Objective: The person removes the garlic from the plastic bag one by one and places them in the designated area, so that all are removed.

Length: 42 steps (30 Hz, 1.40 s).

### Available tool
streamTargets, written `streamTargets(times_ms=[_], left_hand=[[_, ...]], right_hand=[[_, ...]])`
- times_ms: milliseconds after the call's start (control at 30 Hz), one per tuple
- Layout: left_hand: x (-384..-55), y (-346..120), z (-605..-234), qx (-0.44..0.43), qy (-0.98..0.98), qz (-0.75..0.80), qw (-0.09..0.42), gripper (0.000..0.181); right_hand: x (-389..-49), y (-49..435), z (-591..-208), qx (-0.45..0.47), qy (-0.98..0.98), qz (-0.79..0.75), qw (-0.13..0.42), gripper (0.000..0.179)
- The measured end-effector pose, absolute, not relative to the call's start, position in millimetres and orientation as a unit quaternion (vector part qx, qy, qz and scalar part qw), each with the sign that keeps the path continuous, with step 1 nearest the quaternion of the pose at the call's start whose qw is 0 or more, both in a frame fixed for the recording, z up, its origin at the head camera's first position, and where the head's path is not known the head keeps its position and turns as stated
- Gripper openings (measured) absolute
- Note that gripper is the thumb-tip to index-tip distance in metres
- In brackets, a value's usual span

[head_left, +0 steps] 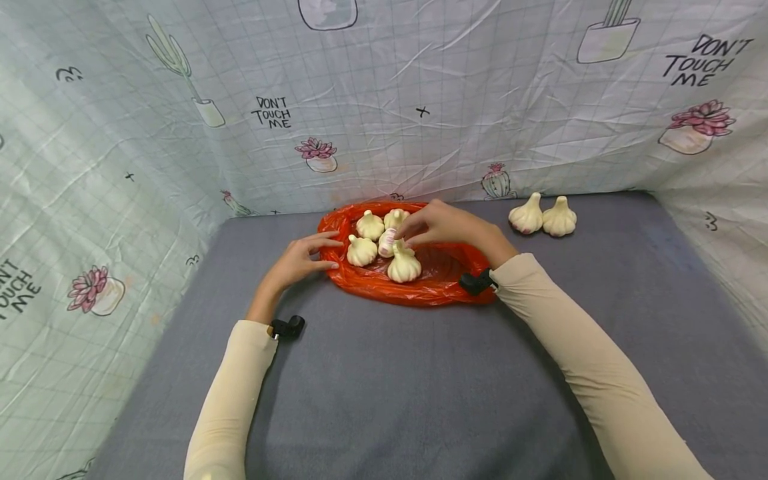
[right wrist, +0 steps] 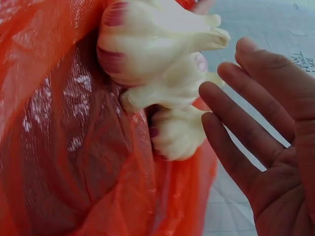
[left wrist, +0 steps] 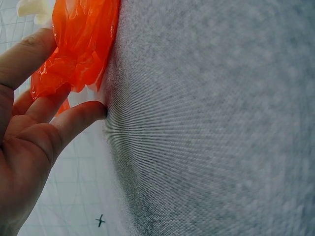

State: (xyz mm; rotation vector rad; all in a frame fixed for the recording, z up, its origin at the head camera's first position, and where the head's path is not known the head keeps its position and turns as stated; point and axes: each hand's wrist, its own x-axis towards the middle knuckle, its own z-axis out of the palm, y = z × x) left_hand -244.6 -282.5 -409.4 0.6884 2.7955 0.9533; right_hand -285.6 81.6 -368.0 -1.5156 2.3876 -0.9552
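Observation:
A red plastic bag [head_left: 414,295] lies spread on the table with its mouth wide, and several garlic bulbs sit in its left half. My left hand [head_left: 300,257] is at the bag's left end; in the left wrist view its fingertips touch the crumpled red plastic [left wrist: 81,54], with the thumb low beside the table. Over the bulbs reaches my right hand [head_left: 447,223], fingers extended near the stem of the frontmost garlic bulb [head_left: 405,267]. The right wrist view shows a gap between those fingers and the nearest bulb [right wrist: 142,44].
Two more garlic bulbs, one [head_left: 526,215] beside the other [head_left: 560,217], stand at the back right of the grey table [head_left: 384,387]. A patterned cloth [head_left: 372,87] hangs behind the table and along its sides.

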Motion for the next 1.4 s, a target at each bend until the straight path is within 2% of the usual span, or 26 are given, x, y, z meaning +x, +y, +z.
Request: streamTargets(times_ms=[233, 533, 733, 900, 1167, 1400], left_hand=[[-245, -282, -409, 0.226, 0.923, 0.308, 0.052, 0.044], [-246, -282, -408, 0.227, 0.924, 0.303, 0.052, 0.044], [-245, -282, -408, 0.224, 0.924, 0.306, 0.053, 0.044], [-244, -281, -409, 0.222, 0.925, 0.304, 0.052, 0.044], [-244, -281, -409, 0.225, 0.923, 0.308, 0.05, 0.044], [-244, -281, -409, 0.227, 0.923, 0.307, 0.048, 0.044]], right_hand=[[-289, 73, -377, -0.517, 0.785, -0.325, 0.101, 0.021], [-287, 67, -378, -0.483, 0.789, -0.351, 0.144, 0.015], [-283, 64, -381, -0.477, 0.786, -0.358, 0.162, 0.018], [-282, 65, -382, -0.51, 0.778, -0.337, 0.143, 0.024], [-280, 66, -377, -0.544, 0.766, -0.32, 0.121, 0.015], [-275, 72, -368, -0.555, 0.767, -0.308, 0.095, 0.015]])
